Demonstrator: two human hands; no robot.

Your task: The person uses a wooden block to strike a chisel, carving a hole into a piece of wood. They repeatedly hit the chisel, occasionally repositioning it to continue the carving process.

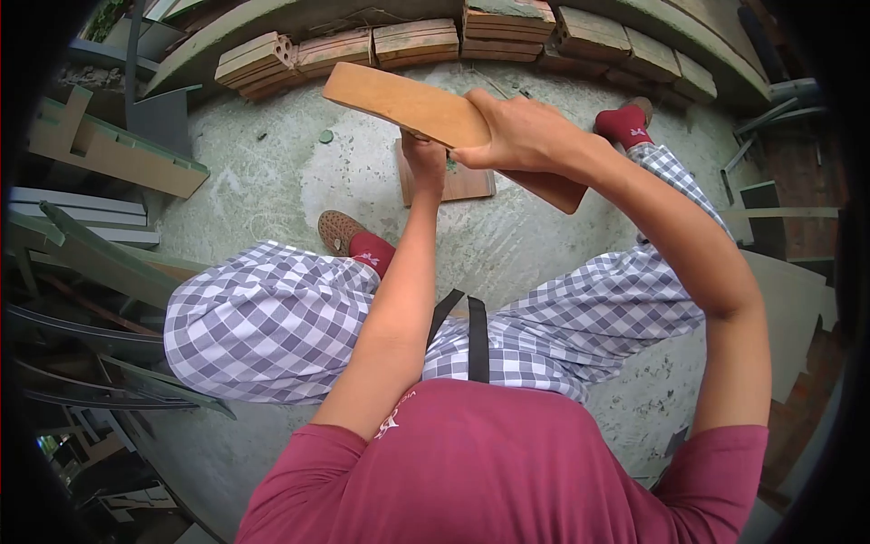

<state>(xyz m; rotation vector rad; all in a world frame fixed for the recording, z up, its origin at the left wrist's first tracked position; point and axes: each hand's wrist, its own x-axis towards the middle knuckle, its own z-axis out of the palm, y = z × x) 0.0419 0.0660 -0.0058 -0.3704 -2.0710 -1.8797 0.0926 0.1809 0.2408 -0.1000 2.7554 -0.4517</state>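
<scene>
1. At far left, offcuts of board lie stacked in a heap, green-edged; their number cannot be told.
2. Left of centre, one brown perforated shoe over a red sock rests on the concrete floor.
3. Along the top, one curved row of bricks borders the floor; about eight show.
4. Near centre, the left hand is raised with its fingers closed under the wooden plank, gripping it from beneath; whether it also holds something small cannot be told.
5. One wooden plank is held up in the air in front of the person, tilted, its left end high and its right end lower, above the floor between the two feet.
6. Just below it, one small square board lies flat on the floor, partly hidden by the left hand.
7. Right of centre, the right hand wraps over the plank's top, fingers curled tightly about it.
8. Farther right, the second foot in a red sock rests near the bricks.
9. At far right, more flat boards lean at the edge.
</scene>
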